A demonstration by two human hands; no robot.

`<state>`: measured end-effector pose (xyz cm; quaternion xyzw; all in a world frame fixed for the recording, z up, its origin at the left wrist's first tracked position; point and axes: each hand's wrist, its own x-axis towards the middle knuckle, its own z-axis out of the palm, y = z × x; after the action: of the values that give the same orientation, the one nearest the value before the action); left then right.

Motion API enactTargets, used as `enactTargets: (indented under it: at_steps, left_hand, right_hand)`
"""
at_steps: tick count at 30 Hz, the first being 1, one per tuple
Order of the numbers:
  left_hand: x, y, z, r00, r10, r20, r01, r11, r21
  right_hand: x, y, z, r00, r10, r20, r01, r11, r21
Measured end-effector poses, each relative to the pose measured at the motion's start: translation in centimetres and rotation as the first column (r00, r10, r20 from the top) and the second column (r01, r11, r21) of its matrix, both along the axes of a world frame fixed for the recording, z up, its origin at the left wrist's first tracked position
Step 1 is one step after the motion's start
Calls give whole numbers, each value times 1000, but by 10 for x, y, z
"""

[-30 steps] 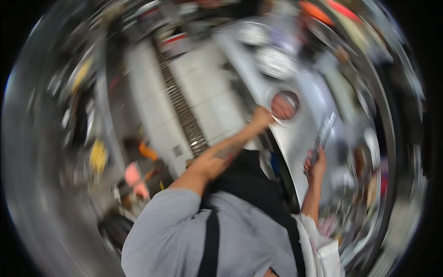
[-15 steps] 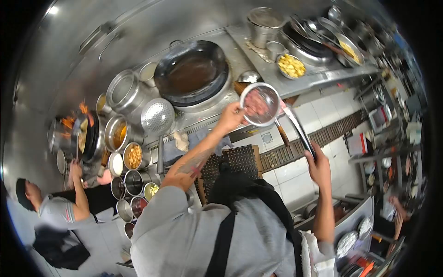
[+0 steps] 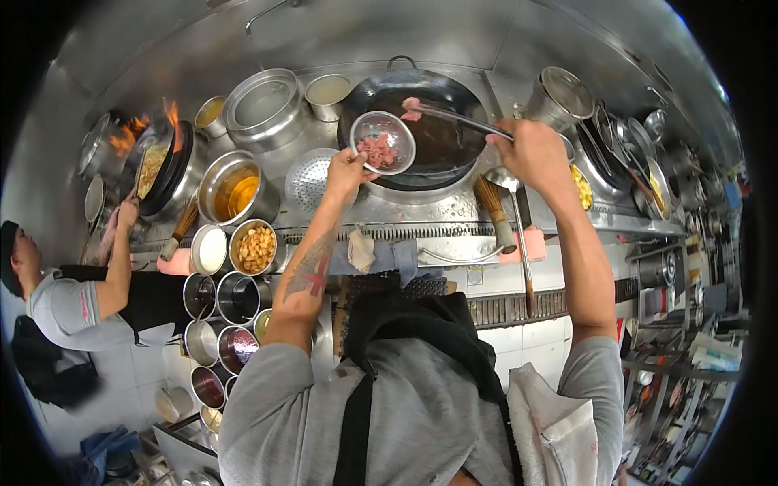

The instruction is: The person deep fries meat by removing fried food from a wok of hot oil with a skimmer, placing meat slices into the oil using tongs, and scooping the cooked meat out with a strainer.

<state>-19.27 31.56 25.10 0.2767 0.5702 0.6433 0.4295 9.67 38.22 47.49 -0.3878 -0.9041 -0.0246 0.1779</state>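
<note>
My left hand [image 3: 348, 172] grips the near-left rim of a small metal bowl [image 3: 381, 121], which tilts above the front left of the wok. Pieces of raw pink meat [image 3: 378, 151] lie in the bowl. My right hand [image 3: 536, 156] is closed around the dark end of long metal tongs [image 3: 459, 119]. Their tips pinch a strip of meat [image 3: 412, 109] over the large black wok [image 3: 454, 158]. Dark liquid, probably oil, covers the wok's bottom. A perforated skimmer [image 3: 306, 180] rests left of the wok, beneath my left wrist.
A ladle [image 3: 519, 219] and a bamboo brush [image 3: 494, 209] lie right of the wok. Steel pots [image 3: 263, 105] and several ingredient tins [image 3: 254, 247] stand left. A co-worker [image 3: 69, 300] handles a flaming wok [image 3: 174, 174] farther left. A cloth [image 3: 361, 249] hangs at the counter's front edge.
My view has swung right toward the stove. Bowl and tongs have come from over the floor gap to above the wok. The tongs now hold meat outside the bowl.
</note>
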Motion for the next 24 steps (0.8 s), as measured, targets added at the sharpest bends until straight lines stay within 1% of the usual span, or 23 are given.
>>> enactTargets:
  at_steps: [2,3,4,6,8,10,11,12,13,14,15,16,17,18,20,21,22,24]
  left_hand:
    - [-17,-8,-5,994,103,21,-102,994,-44]
    - [-19,-15,0,986,154,61,-150,987,-54]
    - [-24,-19,-5,986,154,63,-151,987,-55]
    - [-34,-25,-18,982,179,50,-176,983,-58]
    - [-32,-31,-18,983,175,58,-171,983,-66]
    - [-28,-34,-14,977,177,117,-168,982,-86]
    - [-26,-34,-9,977,178,119,-168,982,-91]
    - [-22,-38,-3,981,179,77,-171,981,-93]
    - [-18,-41,0,983,181,34,-177,980,-94]
    - [-16,-43,-2,983,181,37,-177,979,-106]
    - [-16,-41,-3,987,158,8,-157,984,-85]
    - [-16,-38,-2,990,140,-24,-141,988,-58]
    - [-9,-39,7,991,129,-26,-130,990,-50]
    - [-4,-39,10,991,132,-27,-134,989,-56]
    - [7,-31,21,1000,4,18,-4,1000,-16]
    - [18,-30,34,999,-15,48,18,998,-53]
    - [23,-24,32,999,-21,40,23,998,-59]
    - [30,-12,23,992,60,107,-49,993,-103]
  right_hand:
    - [-15,18,-8,1000,-15,4,15,1000,16]
    - [-25,31,-22,997,-40,63,39,999,15]
    - [-35,45,-38,991,-64,118,62,998,16]
    - [-71,67,-75,948,-116,298,141,988,-63]
    - [-108,91,-123,936,-149,318,208,965,-161]
    - [-122,113,-138,942,-154,297,212,962,-173]
    - [-125,117,-142,947,-162,276,218,958,-186]
    - [-121,110,-131,945,-160,284,220,956,-193]
    - [-114,97,-99,959,-143,244,189,966,-177]
    - [-106,82,-73,971,-127,204,161,973,-163]
    - [-96,70,-55,970,-124,209,161,972,-171]
    - [-84,59,-38,981,-9,193,40,986,-160]
    - [-74,52,-33,978,108,178,-82,986,-148]
    - [-68,46,-38,978,112,177,-85,984,-155]
    - [-56,40,-44,918,285,277,-263,958,-117]
    - [-53,31,-45,908,293,301,-266,955,-130]
    - [-47,33,-45,912,289,291,-261,956,-132]
    - [-36,40,-48,919,279,277,-272,960,-66]
